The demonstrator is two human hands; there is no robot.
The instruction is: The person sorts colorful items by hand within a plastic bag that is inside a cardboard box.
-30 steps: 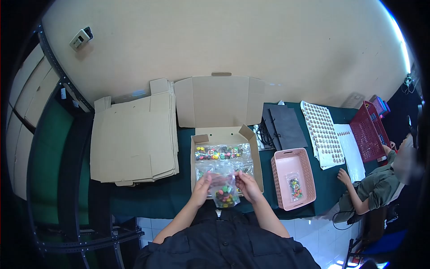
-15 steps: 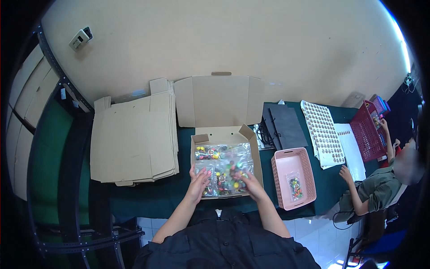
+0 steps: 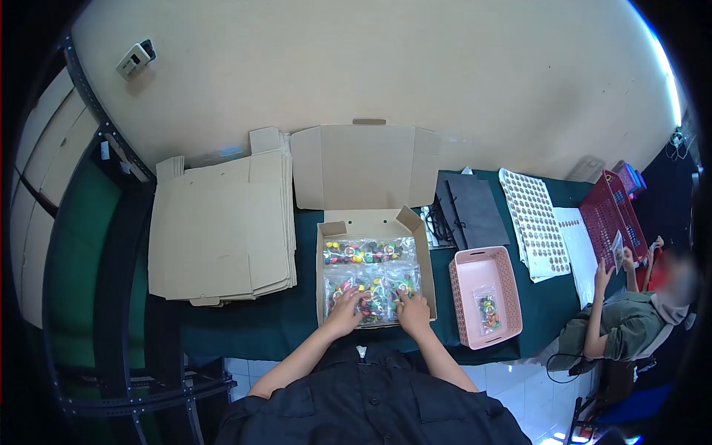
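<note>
A cardboard box [image 3: 425, 256] stands in front of me with its lid raised toward the wall. Clear plastic bags of small colourful round pieces, like candies [image 3: 359, 253], lie in rows inside it. My left hand [image 3: 343, 314] rests on the bags in the near row, fingers stretched out. To its right, my right hand [image 3: 414, 311] lies with fingers apart on the bag at the near right corner. Beside the box is a pink basket [image 3: 457, 297] holding one similar bag [image 3: 489, 311].
A stack of flat cardboard boxes [image 3: 219, 230] lies left of the box. On the right are black paper bags [image 3: 475, 211], sheets of round stickers [image 3: 535, 222] and a dark red basket [image 3: 608, 215]. A co-worker [image 3: 630, 322] holds a small bag there.
My right hand has lowered a bag into the near right of the box and rests on it. My left hand has shifted right over the bags. The co-worker's hands have come together around a bag.
</note>
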